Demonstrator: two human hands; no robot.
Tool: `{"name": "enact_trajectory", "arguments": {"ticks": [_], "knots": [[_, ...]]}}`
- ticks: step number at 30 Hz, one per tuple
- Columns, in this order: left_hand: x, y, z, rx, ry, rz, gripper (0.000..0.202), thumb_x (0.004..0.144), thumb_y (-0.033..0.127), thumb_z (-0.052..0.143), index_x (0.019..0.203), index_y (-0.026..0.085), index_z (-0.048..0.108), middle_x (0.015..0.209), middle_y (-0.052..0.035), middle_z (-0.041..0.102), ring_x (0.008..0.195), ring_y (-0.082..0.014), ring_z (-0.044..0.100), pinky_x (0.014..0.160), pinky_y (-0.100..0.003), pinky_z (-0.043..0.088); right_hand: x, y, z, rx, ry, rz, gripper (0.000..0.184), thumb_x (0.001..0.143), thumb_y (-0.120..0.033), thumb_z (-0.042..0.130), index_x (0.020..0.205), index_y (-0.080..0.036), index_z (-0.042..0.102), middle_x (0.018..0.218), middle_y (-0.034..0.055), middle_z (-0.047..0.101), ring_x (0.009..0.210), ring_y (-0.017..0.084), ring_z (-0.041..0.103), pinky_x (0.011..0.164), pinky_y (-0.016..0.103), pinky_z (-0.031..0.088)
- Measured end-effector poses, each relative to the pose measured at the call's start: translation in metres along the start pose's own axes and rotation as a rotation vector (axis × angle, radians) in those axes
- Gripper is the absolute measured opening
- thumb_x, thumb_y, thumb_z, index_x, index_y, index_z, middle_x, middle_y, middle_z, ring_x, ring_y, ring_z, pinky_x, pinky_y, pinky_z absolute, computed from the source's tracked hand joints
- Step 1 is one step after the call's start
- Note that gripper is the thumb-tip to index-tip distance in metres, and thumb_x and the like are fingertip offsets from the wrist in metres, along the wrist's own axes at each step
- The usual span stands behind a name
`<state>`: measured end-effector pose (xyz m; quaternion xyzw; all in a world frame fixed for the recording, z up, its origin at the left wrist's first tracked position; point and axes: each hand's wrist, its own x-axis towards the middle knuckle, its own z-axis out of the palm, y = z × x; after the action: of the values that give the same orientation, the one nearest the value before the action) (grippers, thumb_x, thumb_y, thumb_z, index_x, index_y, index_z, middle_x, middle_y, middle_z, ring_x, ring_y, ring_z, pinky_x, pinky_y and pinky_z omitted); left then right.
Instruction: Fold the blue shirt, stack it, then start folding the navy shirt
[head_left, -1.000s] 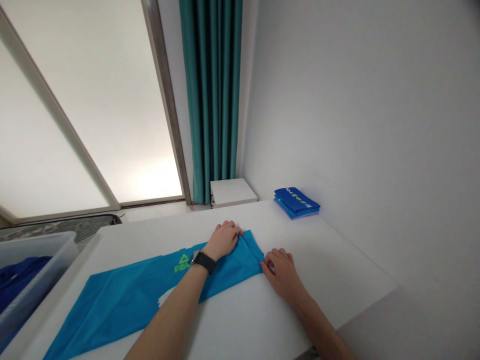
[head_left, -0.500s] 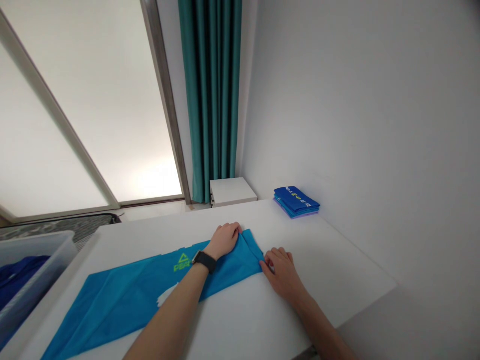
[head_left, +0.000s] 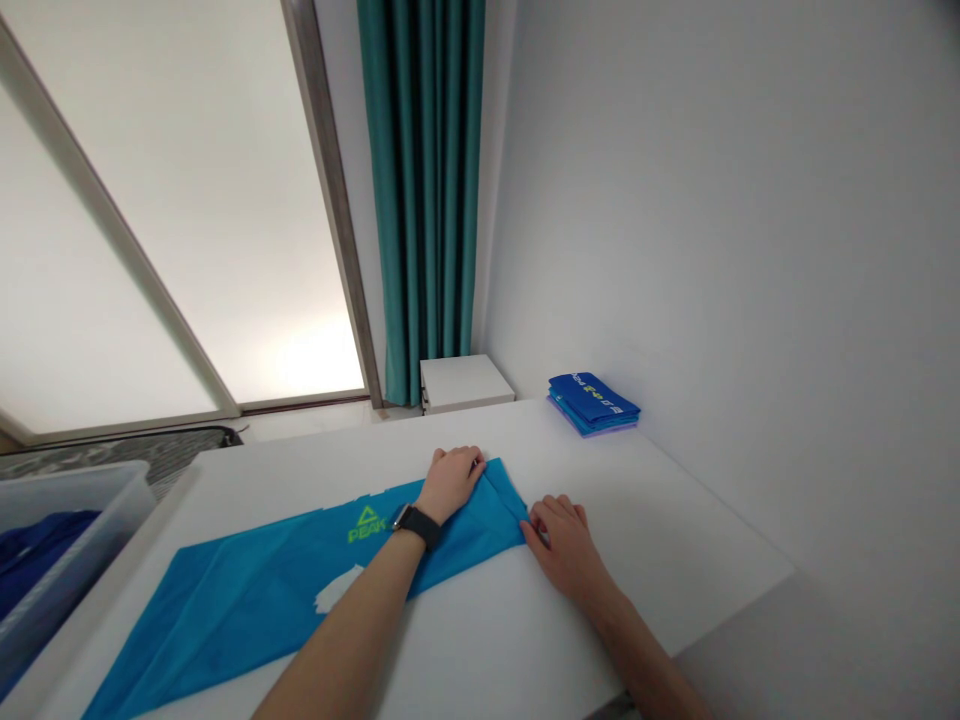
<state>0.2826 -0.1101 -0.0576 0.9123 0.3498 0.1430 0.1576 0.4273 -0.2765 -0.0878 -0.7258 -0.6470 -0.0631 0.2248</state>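
I'm pressing my left hand (head_left: 450,485) flat on the blue PEAK garment (head_left: 240,600) at twelve o'clock while my open right hand (head_left: 562,548) is pinning its folded edge (head_left: 510,520) firmly at one.

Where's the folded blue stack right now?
In the head view, the folded blue stack lies at the far right of the white table, against the wall, well beyond the right hand.

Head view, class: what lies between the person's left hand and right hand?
The folded end of the blue garment lies between the left hand and the right hand, as the head view shows.
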Motion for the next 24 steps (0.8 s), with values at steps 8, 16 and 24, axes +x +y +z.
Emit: {"name": "enact_trajectory", "arguments": {"ticks": [8, 16, 24], "knots": [[0.004, -0.012, -0.006, -0.021, 0.061, -0.038, 0.021, 0.097, 0.026, 0.040, 0.110, 0.021, 0.056, 0.099, -0.0050, 0.071, 0.095, -0.0210, 0.064, 0.090, -0.037, 0.037, 0.000, 0.001, 0.002, 0.063, 0.022, 0.036, 0.012, 0.089, -0.021, 0.050, 0.077, -0.021, 0.052, 0.078, 0.0009, 0.060, 0.080, 0.019, 0.051, 0.075, 0.032, 0.031], [-0.006, -0.038, -0.037, -0.061, 0.016, -0.010, 0.021, 0.093, 0.020, 0.045, 0.103, 0.020, 0.063, 0.090, -0.0048, 0.071, 0.085, -0.0193, 0.065, 0.077, -0.028, 0.043, 0.011, -0.002, -0.011, 0.221, 0.070, 0.020, 0.025, 0.093, -0.017, 0.036, 0.104, -0.020, 0.058, 0.099, 0.0077, 0.063, 0.094, 0.021, 0.054, 0.086, 0.036, 0.036], [-0.008, -0.036, -0.028, -0.126, -0.013, 0.021, 0.021, 0.092, 0.023, 0.048, 0.096, 0.019, 0.067, 0.087, -0.0052, 0.071, 0.080, -0.0184, 0.064, 0.074, -0.026, 0.044, 0.076, -0.037, -0.009, 0.161, -0.192, -0.069, 0.034, 0.098, -0.017, 0.033, 0.117, -0.022, 0.060, 0.110, 0.0065, 0.064, 0.105, 0.019, 0.054, 0.089, 0.032, 0.035]]}}
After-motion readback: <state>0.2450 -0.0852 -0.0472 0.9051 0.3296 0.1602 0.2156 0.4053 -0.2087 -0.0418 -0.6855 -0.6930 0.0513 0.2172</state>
